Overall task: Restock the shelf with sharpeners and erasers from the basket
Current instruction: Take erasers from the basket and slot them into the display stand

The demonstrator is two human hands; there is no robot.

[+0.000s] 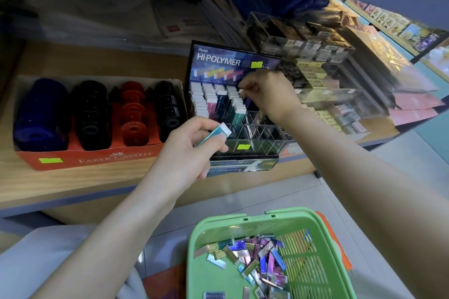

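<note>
— What do the hands hold?
— Left hand (187,150) pinches a teal eraser (213,136); right hand (267,94) pinches a white eraser (241,91) in the Hi-Polymer display (233,63).
— Around them?
— Faber-Castell sharpener box (97,158) alongside; green basket (201,238) of loose erasers (255,257) below.

— Is it bright?
— Mixed. Strong light falls on the floor (413,148) at right. The upper left, behind the shelf (73,184), lies in dim shade.
— Any glare?
— The clear boxes (303,43) throw warm reflections, and the foil packs (255,257) in the basket (201,233) glint.
— Sharp?
— Not very. The right hand (269,91) and the eraser (216,135) in the left hand (184,150) smear with motion blur. The wide lens bows the shelf's edge, and the corners go soft.
</note>
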